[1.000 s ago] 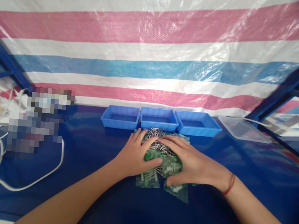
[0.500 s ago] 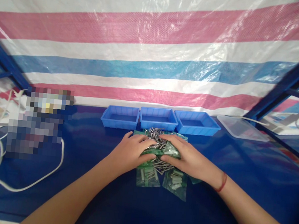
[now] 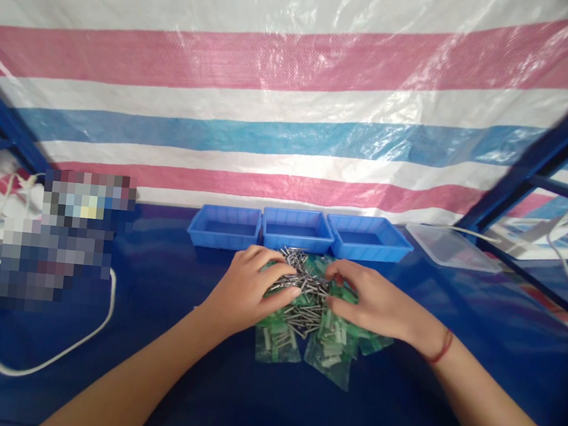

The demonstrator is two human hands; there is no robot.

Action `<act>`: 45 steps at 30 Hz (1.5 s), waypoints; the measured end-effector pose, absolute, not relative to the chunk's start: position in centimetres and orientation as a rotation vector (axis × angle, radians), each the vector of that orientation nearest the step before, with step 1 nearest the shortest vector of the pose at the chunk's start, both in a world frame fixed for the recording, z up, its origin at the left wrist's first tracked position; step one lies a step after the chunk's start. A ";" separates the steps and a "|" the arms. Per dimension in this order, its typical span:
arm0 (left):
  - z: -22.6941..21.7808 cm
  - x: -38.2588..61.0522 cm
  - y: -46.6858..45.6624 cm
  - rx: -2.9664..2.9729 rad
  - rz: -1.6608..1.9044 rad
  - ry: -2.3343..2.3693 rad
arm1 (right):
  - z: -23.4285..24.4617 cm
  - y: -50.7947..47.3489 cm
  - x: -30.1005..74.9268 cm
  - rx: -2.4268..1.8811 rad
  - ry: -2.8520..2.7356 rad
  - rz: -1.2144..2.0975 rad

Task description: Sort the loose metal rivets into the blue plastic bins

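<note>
- My left grip (image 3: 246,290) is half curled, its thumb and index finger apart along the left edge of the loose metal fasteners (image 3: 307,309); whether the other fingers pinch anything beneath the palm, I can't tell.
- My right grip (image 3: 381,299) sits opposite, thumb below and fingers bent above, around green-tinted plastic packaging (image 3: 349,293). From here I can't make out whether it clasps that plastic or only rests on it.
- The fasteners lie between the two grips: to the right of my left one, to the left of my right one. The heap's long axis runs away from me, while single pieces point every which way.
- I judge the left grip nearer the metal, since its thumb and index overlap the heap; the right fingertips are just beside it, more among the plastic.
- On the near side, the left clear bag (image 3: 278,348) and right clear bag (image 3: 331,353) lie flat on the surface (image 3: 265,412).
- Beyond the heap's far end, just behind it, I see the middle blue bin (image 3: 296,242).
</note>
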State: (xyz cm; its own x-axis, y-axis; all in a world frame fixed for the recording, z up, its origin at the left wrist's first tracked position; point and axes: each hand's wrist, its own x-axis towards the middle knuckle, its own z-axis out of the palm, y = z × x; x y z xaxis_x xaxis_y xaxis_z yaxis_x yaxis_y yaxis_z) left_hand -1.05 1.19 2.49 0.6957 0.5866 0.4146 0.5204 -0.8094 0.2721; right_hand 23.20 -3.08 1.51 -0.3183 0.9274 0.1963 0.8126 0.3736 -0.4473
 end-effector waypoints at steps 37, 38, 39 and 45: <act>1.7 -0.1 0.5 2.426 0.926 1.012 | 1.1 -3.4 21.0 -1.179 -1.402 1.087; 1.7 -0.1 0.6 2.406 0.922 1.028 | 1.1 -3.4 21.0 -1.181 -1.406 1.089; 1.6 -0.1 0.7 2.384 0.916 1.044 | 1.1 -3.3 20.9 -1.188 -1.418 1.081; 1.3 -0.1 1.0 2.307 0.910 1.070 | 1.0 -3.2 20.6 -1.217 -1.453 1.034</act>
State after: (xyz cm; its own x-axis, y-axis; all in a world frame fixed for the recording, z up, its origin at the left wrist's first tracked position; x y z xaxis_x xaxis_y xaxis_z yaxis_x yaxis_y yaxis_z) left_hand -0.14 0.98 1.26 0.4848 0.7881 0.3792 0.5008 -0.6056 0.6184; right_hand 20.60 -3.25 0.96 -0.0610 0.9883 0.1399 0.1912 0.1491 -0.9702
